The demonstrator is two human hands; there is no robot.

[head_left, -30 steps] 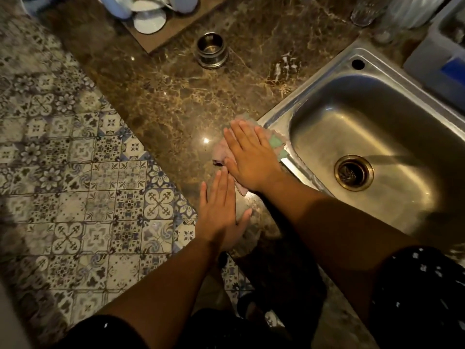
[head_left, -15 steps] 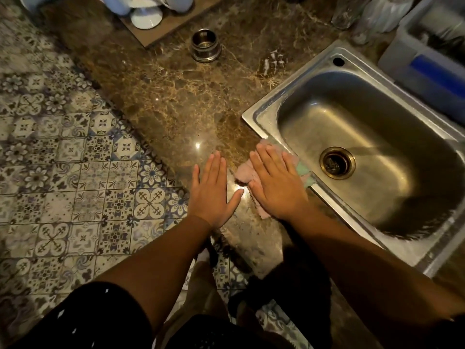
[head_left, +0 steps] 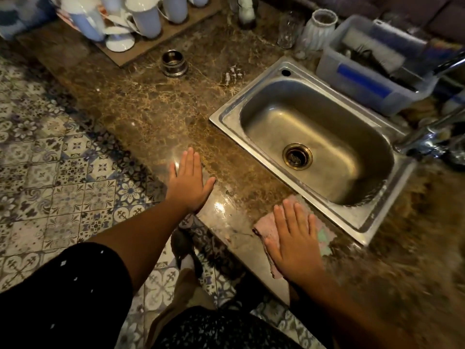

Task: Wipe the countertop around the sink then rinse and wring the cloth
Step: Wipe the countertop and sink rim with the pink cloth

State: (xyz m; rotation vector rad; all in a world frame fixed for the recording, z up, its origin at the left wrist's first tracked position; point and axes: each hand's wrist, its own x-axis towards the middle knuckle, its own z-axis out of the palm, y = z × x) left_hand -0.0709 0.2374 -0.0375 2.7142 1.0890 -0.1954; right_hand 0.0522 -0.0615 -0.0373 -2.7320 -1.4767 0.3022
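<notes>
The right hand [head_left: 295, 244] has its 4 fingers straight and lightly spread, pressing flat on the pink cloth [head_left: 266, 229], which lies on the countertop [head_left: 156, 114] just beside the near rim of the sink [head_left: 362, 229]. Within the last second that hand and cloth have slid from the sink's left corner along its front edge, so the wipe is probably working round the basin, with rinsing and wringing not yet begun. The left hand [head_left: 188, 183], fingers straight and together, rests flat on the marble near the counter's edge, holding nothing, apparently bracing.
</notes>
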